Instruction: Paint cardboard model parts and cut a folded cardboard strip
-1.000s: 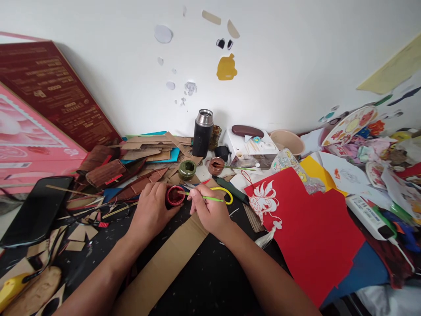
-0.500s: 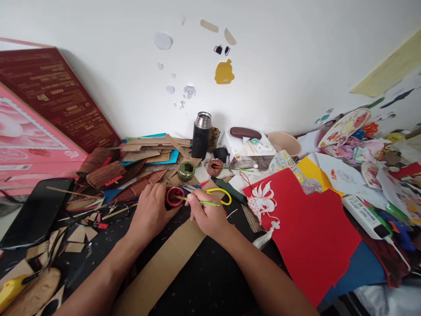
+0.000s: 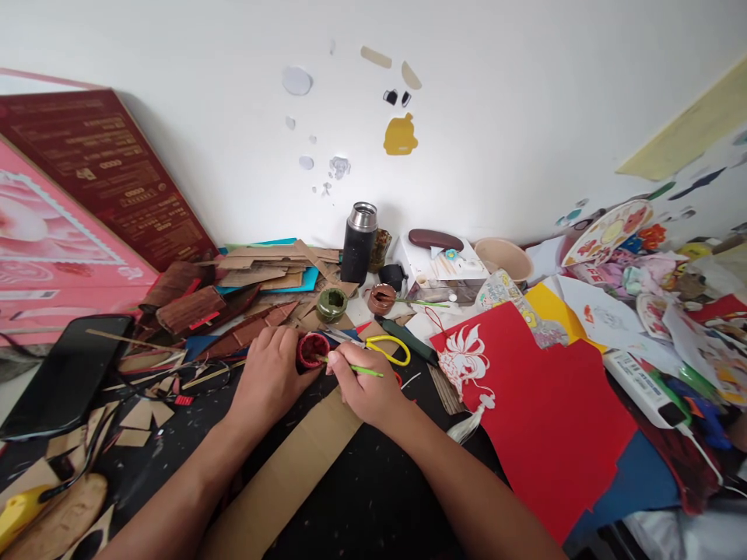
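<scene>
My left hand [image 3: 270, 372] is wrapped round a small paint jar [image 3: 311, 350] with red paint inside, tilted towards me. Between the thumb and fingers of my right hand [image 3: 365, 386] is a thin paintbrush [image 3: 366, 371] with a green handle. Its tip is inside the red jar, so the bristles are hidden. A long cardboard strip [image 3: 292, 467] lies under my wrists on the black surface. Just behind my hands stand a green paint jar [image 3: 331, 305] and a brown paint jar [image 3: 382, 299]. Yellow-handled scissors [image 3: 397, 350] lie beside my right hand.
A black thermos [image 3: 358, 249] stands open by the wall. On the left are a phone [image 3: 67, 373], cardboard scraps [image 3: 137, 416] and brown-painted cardboard pieces [image 3: 190, 311]. Red paper [image 3: 554, 412] with a white tassel ornament covers the right side, near a white power strip [image 3: 645, 389].
The brush handle has shifted slightly and dips a little lower in the red jar. My left hand keeps its hold on the jar. The camera view has tilted slightly.
</scene>
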The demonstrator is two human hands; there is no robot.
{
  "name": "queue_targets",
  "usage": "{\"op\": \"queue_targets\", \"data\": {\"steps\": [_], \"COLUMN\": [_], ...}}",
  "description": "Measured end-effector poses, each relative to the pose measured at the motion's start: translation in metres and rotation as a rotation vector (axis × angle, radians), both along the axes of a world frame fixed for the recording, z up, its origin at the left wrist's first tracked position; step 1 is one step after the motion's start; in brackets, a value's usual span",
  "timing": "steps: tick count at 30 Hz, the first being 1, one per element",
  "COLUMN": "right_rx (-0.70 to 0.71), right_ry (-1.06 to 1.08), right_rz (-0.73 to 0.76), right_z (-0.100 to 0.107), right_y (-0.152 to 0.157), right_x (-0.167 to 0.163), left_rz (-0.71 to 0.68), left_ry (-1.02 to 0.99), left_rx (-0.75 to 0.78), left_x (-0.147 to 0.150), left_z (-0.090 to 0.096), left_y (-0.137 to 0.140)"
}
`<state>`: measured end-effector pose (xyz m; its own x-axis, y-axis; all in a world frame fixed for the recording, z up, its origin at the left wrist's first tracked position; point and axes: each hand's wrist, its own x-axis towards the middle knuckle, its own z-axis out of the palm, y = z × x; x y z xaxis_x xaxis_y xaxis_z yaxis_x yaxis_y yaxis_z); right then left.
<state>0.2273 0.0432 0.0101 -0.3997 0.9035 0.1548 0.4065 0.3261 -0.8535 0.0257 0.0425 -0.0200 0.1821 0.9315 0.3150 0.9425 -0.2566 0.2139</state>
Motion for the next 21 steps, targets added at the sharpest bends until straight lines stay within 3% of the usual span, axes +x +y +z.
{"op": "queue_targets", "data": {"steps": [5,11,15,21], "right_rx": [0.118,0.135,0.016,-0.273], "right_ry": [-0.058,-0.133,-0.047,0.274], "right_rz": [-0.009,-0.046,-0.089,-0.098], "right_z": [0.009,0.009,-0.001,-0.015], "right_y": [0.002,0.008,0.011,0.014], "right_x": [0.007,0.004,-0.006,-0.005], "left_rz": [0.006,-0.003,-0.021,-0.017], "left_ry": [0.02,0.077,0.075,0.035], "left_rx": [0.024,0.062,0.062,0.03], "left_x": [0.004,0.008,0.009,0.008], "left_z": [0.004,0.005,0.005,0.005], "left_y": [-0.002,-0.004,-0.005,-0.004]}}
